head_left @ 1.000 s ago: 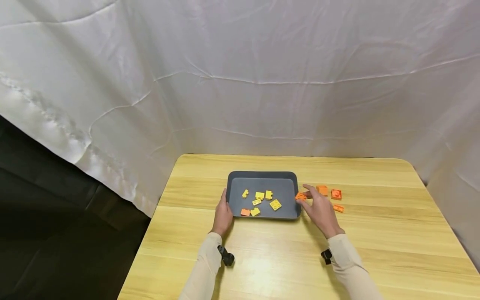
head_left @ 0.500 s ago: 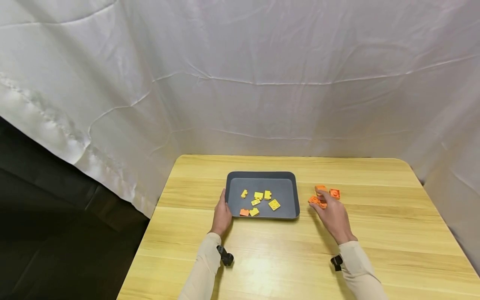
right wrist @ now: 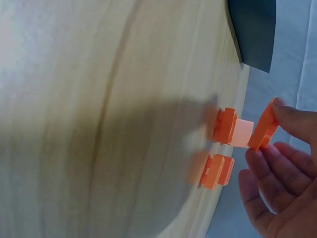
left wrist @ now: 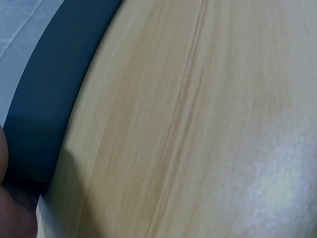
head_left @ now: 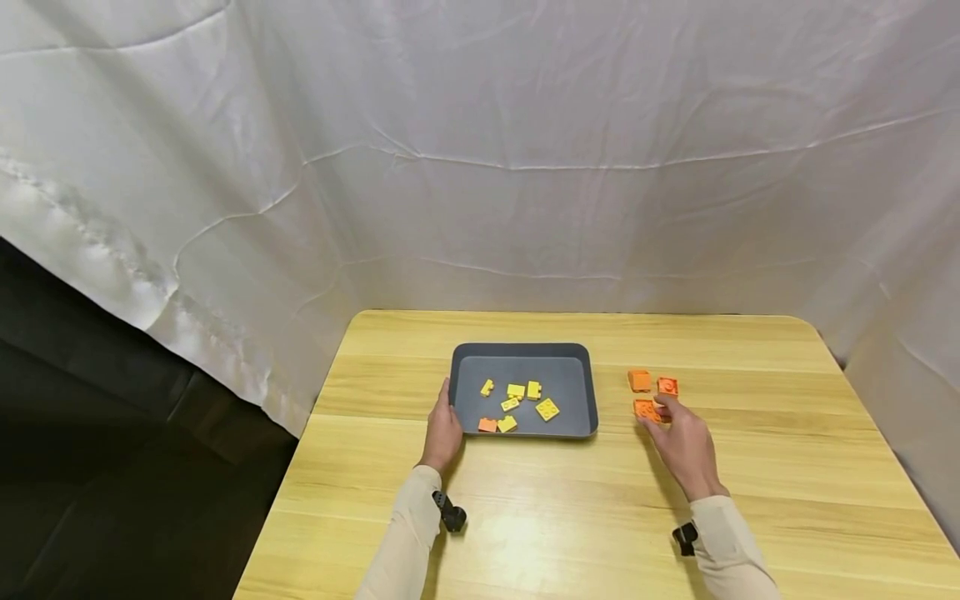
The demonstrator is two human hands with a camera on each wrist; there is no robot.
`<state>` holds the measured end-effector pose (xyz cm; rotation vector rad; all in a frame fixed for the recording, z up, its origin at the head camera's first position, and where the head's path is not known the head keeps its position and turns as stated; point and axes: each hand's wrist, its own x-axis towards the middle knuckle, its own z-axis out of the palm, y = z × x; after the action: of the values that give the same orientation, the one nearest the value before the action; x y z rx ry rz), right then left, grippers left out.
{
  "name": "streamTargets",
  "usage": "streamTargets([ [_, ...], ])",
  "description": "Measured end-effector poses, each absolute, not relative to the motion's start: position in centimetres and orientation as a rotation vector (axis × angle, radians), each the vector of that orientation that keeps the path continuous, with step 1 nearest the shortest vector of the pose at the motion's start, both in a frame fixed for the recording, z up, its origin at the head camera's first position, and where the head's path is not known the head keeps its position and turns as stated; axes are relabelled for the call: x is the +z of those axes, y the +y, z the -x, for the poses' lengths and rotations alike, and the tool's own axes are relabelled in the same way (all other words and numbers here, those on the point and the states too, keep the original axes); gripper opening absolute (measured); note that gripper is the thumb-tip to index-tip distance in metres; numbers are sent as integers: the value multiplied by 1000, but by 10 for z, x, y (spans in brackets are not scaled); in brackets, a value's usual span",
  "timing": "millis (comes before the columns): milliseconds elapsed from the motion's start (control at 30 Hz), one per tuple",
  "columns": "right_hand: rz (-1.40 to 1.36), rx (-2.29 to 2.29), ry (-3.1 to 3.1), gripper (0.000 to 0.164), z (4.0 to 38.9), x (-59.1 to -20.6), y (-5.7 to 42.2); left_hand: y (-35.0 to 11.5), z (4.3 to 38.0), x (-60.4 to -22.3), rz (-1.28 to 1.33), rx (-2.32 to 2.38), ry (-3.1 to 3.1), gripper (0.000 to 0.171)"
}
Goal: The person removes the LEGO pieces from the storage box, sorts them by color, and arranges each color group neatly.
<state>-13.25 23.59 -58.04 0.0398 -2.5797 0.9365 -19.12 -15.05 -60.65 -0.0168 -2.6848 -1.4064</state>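
Note:
My left hand grips the front left corner of a dark grey tray; in the left wrist view only part of that hand shows at the tray's wall. To the tray's right, my right hand pinches an orange toy brick between thumb and fingers, low over the table. The right wrist view shows this held brick tilted, beside other orange bricks on the table. An orange block and a square orange brick lie just beyond the hand, which hides part of the nearby area.
Inside the tray lie several yellow bricks and one orange brick near its front wall. The wooden table ends at a pale curtain behind.
My right hand has moved right and slightly toward me, from the tray's right edge to the orange bricks, carrying the orange brick. The left hand stays at the tray.

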Motion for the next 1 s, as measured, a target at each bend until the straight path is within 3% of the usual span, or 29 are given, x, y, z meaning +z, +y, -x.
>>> streamTargets([
  [1000, 323, 986, -2854, 52, 128, -601, 234, -150, 188, -603, 36, -1426, -2657, 54],
])
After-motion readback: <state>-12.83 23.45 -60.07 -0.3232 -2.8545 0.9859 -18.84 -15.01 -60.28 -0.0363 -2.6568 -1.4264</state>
